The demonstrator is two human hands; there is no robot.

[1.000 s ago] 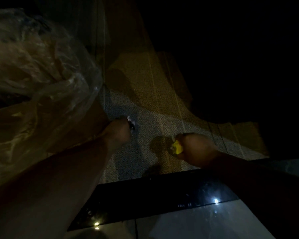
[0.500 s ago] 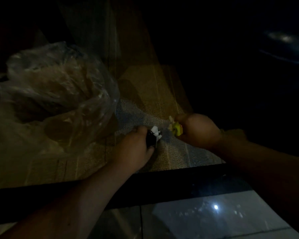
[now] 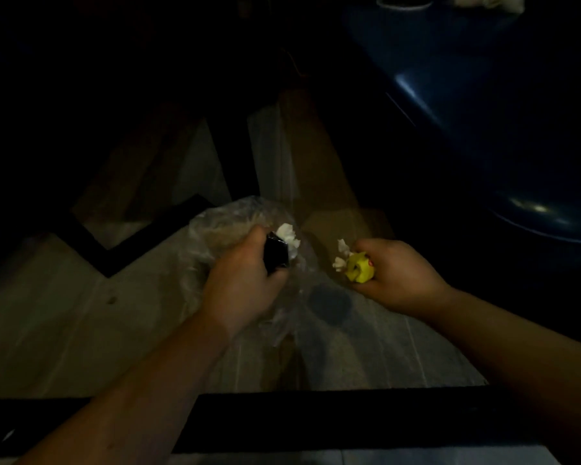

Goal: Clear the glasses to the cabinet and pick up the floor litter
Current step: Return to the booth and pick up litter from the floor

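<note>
The scene is dim. My left hand (image 3: 245,283) is closed around a black wrapper (image 3: 276,255) with a crumpled white tissue (image 3: 289,238) sticking out of its top. It hovers over a clear plastic bag (image 3: 215,226) that lies on the floor. My right hand (image 3: 394,275) grips a crumpled yellow wrapper (image 3: 359,271) together with small white paper scraps (image 3: 341,255). The two hands are side by side, a short gap apart. No glasses are visible.
A patterned mat (image 3: 366,344) covers the floor under my hands. A black strip (image 3: 316,421) runs across the near edge, with pale tile below it. A dark blue rounded object (image 3: 483,105) fills the upper right. The upper left is too dark to read.
The view has lifted and the plastic bag now lies under my left hand instead of at the far left. Both hands rose from the mat, still holding their litter.
</note>
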